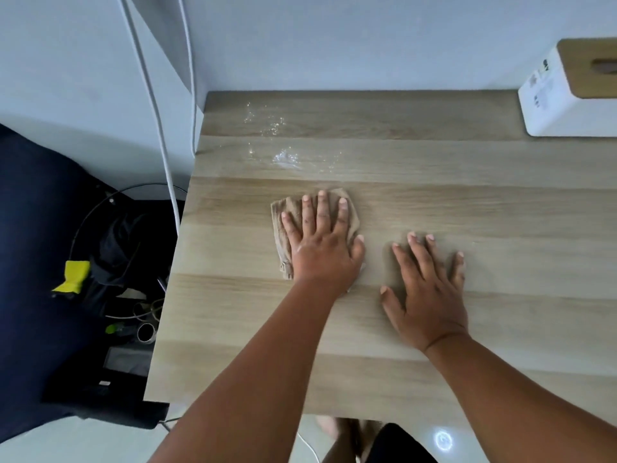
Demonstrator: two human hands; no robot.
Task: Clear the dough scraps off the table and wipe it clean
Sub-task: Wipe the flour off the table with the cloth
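Observation:
My left hand [322,243] lies flat with straight, spread fingers on a tan folded cloth [283,225], pressing it onto the light wooden table [434,182]. My right hand [429,289] rests flat on the bare tabletop just to the right of it, fingers spread, holding nothing. Beyond the cloth, toward the back left of the table, a patch of white flour residue and wet streaks [283,158] marks the wood. No dough lumps are visible.
A white box with a wooden lid [567,91] stands at the table's back right corner against the wall. White cables [160,128] hang beside the table's left edge. A dark open bag of clutter [127,295] sits on the floor to the left.

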